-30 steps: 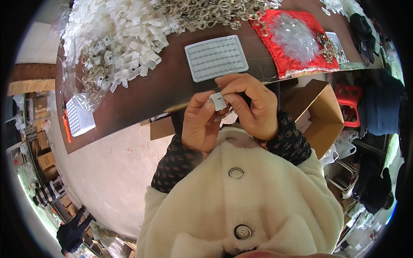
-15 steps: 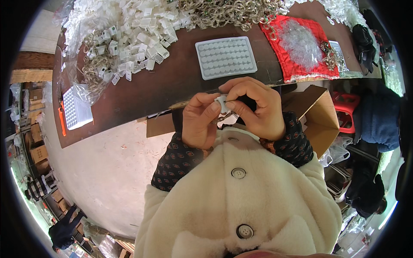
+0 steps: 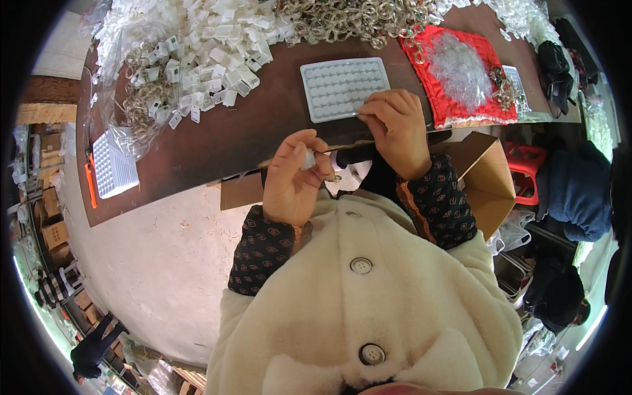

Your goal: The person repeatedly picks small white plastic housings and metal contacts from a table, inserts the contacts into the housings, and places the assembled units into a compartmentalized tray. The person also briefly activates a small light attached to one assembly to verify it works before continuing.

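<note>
My left hand [image 3: 289, 184] is closed round a small white plastic piece [image 3: 309, 159], held in front of the table edge. A bit of a metallic ring [image 3: 334, 178] shows beside its fingertips; how it joins the white piece is hidden. Over the near right corner of a white dimpled tray [image 3: 305, 85], my right hand [image 3: 398, 135] has thumb and fingers pinched together. Anything inside that pinch is too small to make out. The tray lies flat on the brown table [image 3: 263, 122].
White plastic pieces [image 3: 220, 66] are heaped at the back left, beside piled metallic rings [image 3: 355, 23]. Clear plastic bits [image 3: 461, 69] lie on red cloth [image 3: 421, 59]. Stacked trays [image 3: 115, 168] and an orange-handled tool [image 3: 90, 181] sit left. A cardboard box [image 3: 490, 171] stands right.
My right hand has left the white piece and moved up to the tray's near right corner. The left hand keeps the piece and has shifted slightly left.
</note>
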### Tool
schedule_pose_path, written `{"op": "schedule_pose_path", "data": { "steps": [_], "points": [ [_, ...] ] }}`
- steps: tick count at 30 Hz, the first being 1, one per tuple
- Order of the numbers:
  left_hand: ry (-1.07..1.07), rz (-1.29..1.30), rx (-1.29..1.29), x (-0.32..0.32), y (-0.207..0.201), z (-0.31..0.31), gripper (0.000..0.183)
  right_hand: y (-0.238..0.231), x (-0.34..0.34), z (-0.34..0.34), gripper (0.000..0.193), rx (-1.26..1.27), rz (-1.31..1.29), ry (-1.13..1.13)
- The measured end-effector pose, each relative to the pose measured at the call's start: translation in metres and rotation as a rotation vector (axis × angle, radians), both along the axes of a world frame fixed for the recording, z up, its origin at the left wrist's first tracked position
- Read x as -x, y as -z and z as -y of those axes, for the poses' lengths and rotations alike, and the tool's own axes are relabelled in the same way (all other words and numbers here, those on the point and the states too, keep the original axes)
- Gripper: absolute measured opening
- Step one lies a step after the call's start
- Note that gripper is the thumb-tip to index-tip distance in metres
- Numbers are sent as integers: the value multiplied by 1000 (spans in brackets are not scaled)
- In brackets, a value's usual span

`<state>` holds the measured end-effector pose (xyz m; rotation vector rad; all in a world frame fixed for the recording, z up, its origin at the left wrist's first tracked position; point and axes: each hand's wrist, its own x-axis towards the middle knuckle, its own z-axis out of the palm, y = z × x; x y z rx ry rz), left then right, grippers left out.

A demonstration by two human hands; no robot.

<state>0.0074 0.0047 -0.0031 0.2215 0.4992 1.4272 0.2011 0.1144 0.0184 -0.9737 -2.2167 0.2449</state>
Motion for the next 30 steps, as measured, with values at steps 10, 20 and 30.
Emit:
{"op": "schedule_pose_path", "data": {
  "steps": [10,20,30],
  "points": [
    [16,-102,53,-6,-8,1,19,-31,-10,-6,16,68,-372,91],
    [-207,-702,80,34,-35,-13,13,28,-201,80,27,-144,-513,570],
    [-425,-2240,-37,112,-35,-86,24,74,-228,105,34,9,-116,924]
  ]
}}
